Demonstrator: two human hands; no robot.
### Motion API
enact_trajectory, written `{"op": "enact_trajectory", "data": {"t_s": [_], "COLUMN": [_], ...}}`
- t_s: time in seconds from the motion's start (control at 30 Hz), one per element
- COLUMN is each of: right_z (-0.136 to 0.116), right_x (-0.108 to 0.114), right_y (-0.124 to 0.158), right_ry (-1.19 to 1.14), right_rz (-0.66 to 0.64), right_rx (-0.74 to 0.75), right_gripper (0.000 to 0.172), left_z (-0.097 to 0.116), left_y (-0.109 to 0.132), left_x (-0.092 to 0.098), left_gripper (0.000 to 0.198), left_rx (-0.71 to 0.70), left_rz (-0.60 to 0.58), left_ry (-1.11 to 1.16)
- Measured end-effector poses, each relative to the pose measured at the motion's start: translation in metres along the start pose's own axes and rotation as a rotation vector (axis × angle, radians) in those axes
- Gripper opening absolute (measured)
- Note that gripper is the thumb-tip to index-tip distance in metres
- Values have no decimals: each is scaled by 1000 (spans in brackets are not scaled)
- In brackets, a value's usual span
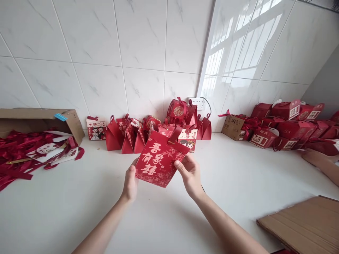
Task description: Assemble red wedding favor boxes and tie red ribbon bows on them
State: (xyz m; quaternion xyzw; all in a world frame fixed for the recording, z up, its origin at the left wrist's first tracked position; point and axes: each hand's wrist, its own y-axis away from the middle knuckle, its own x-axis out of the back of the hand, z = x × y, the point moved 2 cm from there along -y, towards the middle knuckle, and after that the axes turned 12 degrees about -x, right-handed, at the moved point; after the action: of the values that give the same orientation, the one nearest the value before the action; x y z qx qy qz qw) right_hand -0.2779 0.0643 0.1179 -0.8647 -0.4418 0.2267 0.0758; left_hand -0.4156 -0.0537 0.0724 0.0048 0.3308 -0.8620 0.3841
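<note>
Between my two hands, a red gift box [161, 160] with pale Chinese characters and a ribbon loop at its top is held tilted above the white table. My left hand [130, 181] grips its left edge, the fingers partly hidden behind it. On the right edge, my right hand [191, 174] has its thumb on the front face and its fingers behind. Just beyond the held box, several red folded boxes [115, 134] with loop handles stand in a row by the wall. A white and red box [188, 137] with a cartoon figure is partly covered by it.
At the left, an open cardboard box [71, 123] spills red ribbons [18, 151] and printed cards. Stacked red boxes [293, 130] fill the back right. Another person's arm [323, 164] reaches in there. Flattened cardboard [304, 222] lies at the front right. A power strip [197, 103] is against the wall.
</note>
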Motion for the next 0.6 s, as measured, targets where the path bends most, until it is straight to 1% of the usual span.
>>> {"op": "enact_trajectory", "data": {"t_s": [0.1,0.17,0.2,0.27,0.33,0.4,0.43,0.5,0.57,0.6], "right_z": [0,3,6,11,17,22,23,26,27,27], "right_x": [0,1,3,7,10,11,12,11,9,8], "right_y": [1,-2,-4,-10,-15,-19,-19,-18,-16,-15], "right_ry": [-14,-73,-122,-238,-334,-382,-390,-391,-394,-405], "right_rz": [2,8,19,51,71,64,57,52,56,54], "right_rx": [12,-12,-41,-126,-215,-280,-302,-333,-355,-364], "right_gripper": [18,15,14,14,17,19,19,18,19,22], "left_z": [1,4,7,14,21,27,29,31,33,34], "left_y": [0,1,2,4,8,13,15,17,17,17], "left_x": [0,-2,-3,-8,-14,-20,-22,-25,-26,-27], "left_gripper": [66,67,66,63,62,70,76,88,99,101], "left_rx": [12,-31,-78,-244,-487,-738,-833,-934,-951,-961], "left_rz": [10,14,2,-65,-165,-239,-254,-254,-234,-220], "left_ry": [-35,-112,-171,-328,-515,-672,-722,-768,-784,-797]}}
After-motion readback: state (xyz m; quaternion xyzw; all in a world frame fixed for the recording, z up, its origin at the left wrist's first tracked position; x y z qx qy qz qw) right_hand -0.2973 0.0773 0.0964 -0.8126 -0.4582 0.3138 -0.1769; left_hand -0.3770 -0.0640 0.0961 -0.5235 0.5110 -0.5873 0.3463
